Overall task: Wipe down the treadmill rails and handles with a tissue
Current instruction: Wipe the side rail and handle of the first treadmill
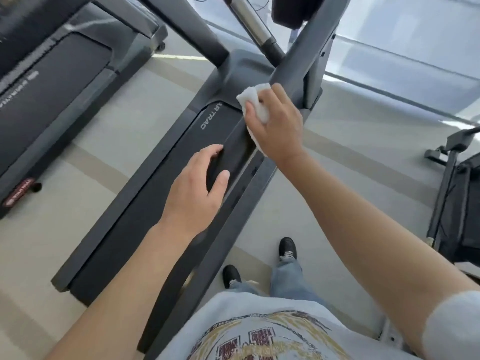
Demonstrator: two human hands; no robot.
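Beside the treadmill [145, 193], a person is standing on the floor [109, 141] and leaning over its near side rail. Seen from above, the machine is running diagonally, with its dark belt in the middle and grey uprights rising at its front end. A second treadmill [52, 81] is lying to the left of it, well apart, and part of another machine's frame [446, 193] is showing to the right.

The left hand [200, 188] is resting on the dark handrail [228, 157] partway along the treadmill, its fingers curling round the bar and its thumb lying alongside. The right hand [278, 120] is working nearer the treadmill's front end, where the handrail is meeting the upright [309, 48]; its fingers are bunching the white tissue [255, 102] and pressing it against that joint.

As a judgement, the wiping is under way but far from finished. Only this corner is being covered; the upright, the upper handles beyond the top of the view and the far rail [130, 175] are probably still waiting. Nothing is showing which parts are already clean.
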